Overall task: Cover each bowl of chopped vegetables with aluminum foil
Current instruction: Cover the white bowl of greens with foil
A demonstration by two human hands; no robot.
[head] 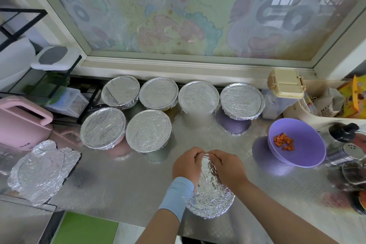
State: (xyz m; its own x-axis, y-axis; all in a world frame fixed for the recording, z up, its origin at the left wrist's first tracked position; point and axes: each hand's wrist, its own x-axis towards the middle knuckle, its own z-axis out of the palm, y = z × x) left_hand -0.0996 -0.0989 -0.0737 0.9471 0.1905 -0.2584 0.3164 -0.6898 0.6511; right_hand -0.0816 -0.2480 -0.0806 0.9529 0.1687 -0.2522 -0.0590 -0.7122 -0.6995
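Near the front edge of the patterned steel counter (128,184), pinching the top edge of a crumpled foil sheet (210,196) between the curled fingers of the left hand (185,166) and the right hand (227,168), knuckles almost meeting. Holding it up so that it hangs below both hands, lower part rounded like a shallow dish (resting on the counter or just clear of it: cannot tell). Pale blue wrist band (176,198) on the left arm; right forearm bare.

Off to the right, well apart from the held foil: uncovered purple bowl (309,130) with a small heap of diced carrot (284,141) inside, no foil on it.

Behind the hands, along the window ledge: back row of four covered bowls (198,94), foil drawn tight over each rim. Just in front of that row, toward the left: two more covered bowls (148,130), side by side and nearly touching.

At far left, lying flat on the counter: loose foil pieces (39,170), overlapping, beside a pink appliance (19,123). At far right: beige clip-lid box (285,85) and, nearer the front, a metal shaker (350,152).
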